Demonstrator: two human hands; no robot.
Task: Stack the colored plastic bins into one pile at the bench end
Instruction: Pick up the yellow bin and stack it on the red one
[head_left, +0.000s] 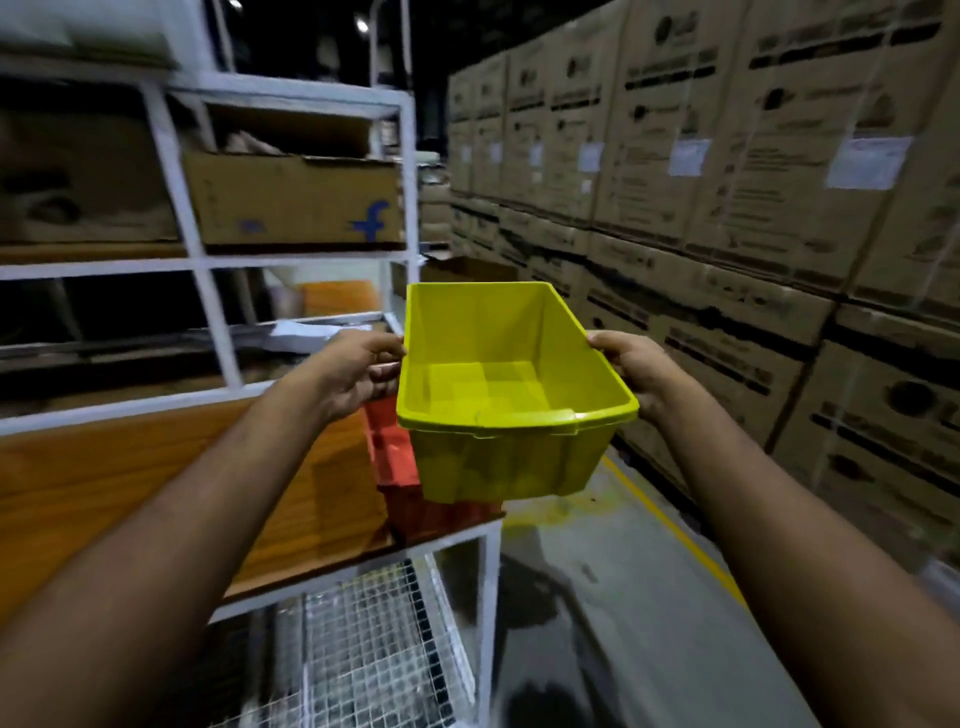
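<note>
- The yellow bin (511, 384) is a bright, glossy plastic tub, rectangular, open side up, nothing inside it. It has a rolled lip all round and ribbed panels on the near end wall.
- It's up in the air, tipped a little so you look into it, sitting over the far right corner of the bench (156, 488).
- Left hand (358, 376) is clamped on the bin's left long rim, fingers curled under the lip. Right hand (631, 371) does the same on the right rim, thumb on top of the edge (both arms stretched out straight).
- Right under and slightly left of it, a red bin (397, 462) sits at that bench corner, mostly hidden by the yellow one. I can't tell if they're touching.
- The bench top is orange-brown wood on a white frame, with wire mesh (363, 649) below. The red bin is right up against the right edge.
- White shelving (202, 260) with a cardboard box (293, 200) runs along the bench's back edge, so that side is closed in.
- To the right there's open grey floor with a yellow line (670, 525), then a tall wall of stacked cartons (727, 156).
</note>
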